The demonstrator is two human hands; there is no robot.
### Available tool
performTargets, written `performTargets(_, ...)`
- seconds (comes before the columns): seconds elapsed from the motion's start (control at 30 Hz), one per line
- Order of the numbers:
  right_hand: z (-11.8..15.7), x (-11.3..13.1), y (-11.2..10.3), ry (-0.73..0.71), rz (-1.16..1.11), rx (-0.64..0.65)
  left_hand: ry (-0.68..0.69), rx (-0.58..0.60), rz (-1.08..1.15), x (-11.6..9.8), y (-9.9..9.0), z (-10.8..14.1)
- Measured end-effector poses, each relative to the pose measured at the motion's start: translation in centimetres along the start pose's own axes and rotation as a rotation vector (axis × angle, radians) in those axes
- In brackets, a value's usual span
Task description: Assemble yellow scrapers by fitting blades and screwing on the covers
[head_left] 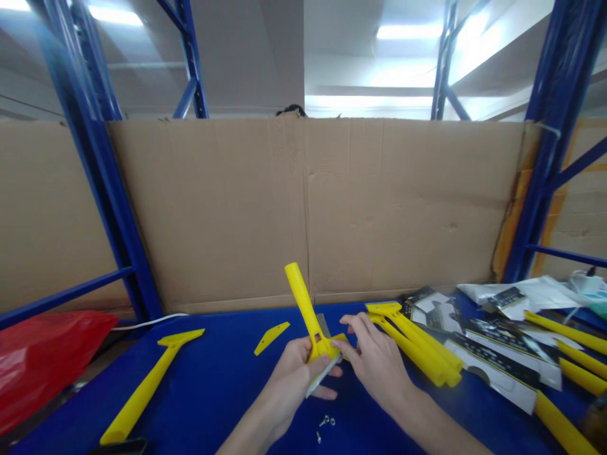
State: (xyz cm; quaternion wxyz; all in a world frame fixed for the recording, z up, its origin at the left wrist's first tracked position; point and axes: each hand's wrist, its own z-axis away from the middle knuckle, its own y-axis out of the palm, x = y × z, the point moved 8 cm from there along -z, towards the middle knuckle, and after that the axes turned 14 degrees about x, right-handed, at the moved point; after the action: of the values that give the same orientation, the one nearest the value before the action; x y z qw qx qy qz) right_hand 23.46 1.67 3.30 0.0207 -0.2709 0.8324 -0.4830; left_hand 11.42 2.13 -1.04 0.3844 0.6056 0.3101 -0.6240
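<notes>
My left hand (296,368) is closed around the head of a yellow scraper (303,300), whose tubular handle points up and away from me. A pale blade (323,377) lies along the near edge of the head. My right hand (374,351) touches the right side of the head with its thumb, its other fingers bent above it. Behind the head a grey flat piece (324,324) shows. A loose yellow plate (271,338) lies on the blue table to the left. Small screws and nuts (325,419) lie just in front of my hands.
Another yellow scraper (147,385) lies at the left, near a red bag (52,360). Several yellow scrapers (420,344) are piled at the right beside printed packaging cards (493,370). A cardboard panel (303,208) stands behind the table (213,392), between blue rack posts (121,215).
</notes>
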Motion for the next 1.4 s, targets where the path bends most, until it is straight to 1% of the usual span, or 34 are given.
performTargets(0.17,-0.4,-0.4,-0.1,0.049,-0.077,0.061,-0.023,-0.072,0.06,0.7,-0.6,-0.1)
performTargets(0.27,-0.4,-1.6,-0.3,0.102,-0.104,0.113,-0.032,-0.141,0.058,0.8,-1.4,-0.3)
performTargets(0.33,-0.2,-2.8,0.3,0.14,-0.05,0.232,-0.045,-0.208,0.053,0.9,-2.1,-0.2)
performTargets(0.37,0.0,-3.5,1.1,0.163,-0.023,0.34,-0.053,-0.242,0.051,0.9,-2.5,-0.2)
performTargets(0.4,0.4,-4.3,2.1,0.194,-0.02,0.484,-0.061,-0.276,0.051,1.0,-2.8,-0.2)
performTargets(0.43,0.6,-4.9,2.5,0.206,-0.03,0.543,-0.069,-0.311,0.051,1.1,-3.2,-0.1)
performTargets(0.5,0.7,-5.6,2.7,0.207,-0.055,0.588,-0.084,-0.38,0.055,1.4,-4.0,0.1)
performTargets(0.53,0.5,-5.7,2.4,0.199,-0.069,0.575,-0.089,-0.41,0.059,1.5,-4.4,0.2)
performTargets(0.6,-0.2,-5.3,1.1,0.167,-0.113,0.482,-0.09,-0.463,0.071,1.7,-5.1,0.4)
performTargets(0.7,-1.0,-4.3,-2.6,0.109,-0.227,0.19,-0.063,-0.507,0.089,1.5,-5.8,0.6)
performTargets(0.77,-1.0,-3.8,-4.6,0.086,-0.276,0.043,-0.046,-0.517,0.095,1.4,-6.0,0.6)
performTargets(0.83,-0.6,-3.4,-6.0,0.063,-0.315,-0.062,-0.031,-0.523,0.107,1.2,-6.2,0.6)
performTargets(0.9,-0.2,-3.0,-6.8,0.04,-0.335,-0.133,-0.022,-0.519,0.117,1.1,-6.2,0.6)
performTargets(0.97,0.0,-2.6,-7.0,0.016,-0.334,-0.163,-0.019,-0.506,0.111,1.1,-6.1,0.5)
performTargets(1.17,0.0,-1.3,-6.5,-0.077,-0.229,-0.157,-0.035,-0.461,0.064,0.9,-5.6,0.5)
performTargets(1.4,0.0,-0.9,-6.0,-0.085,-0.196,-0.122,-0.028,-0.454,0.068,0.9,-5.6,0.4)
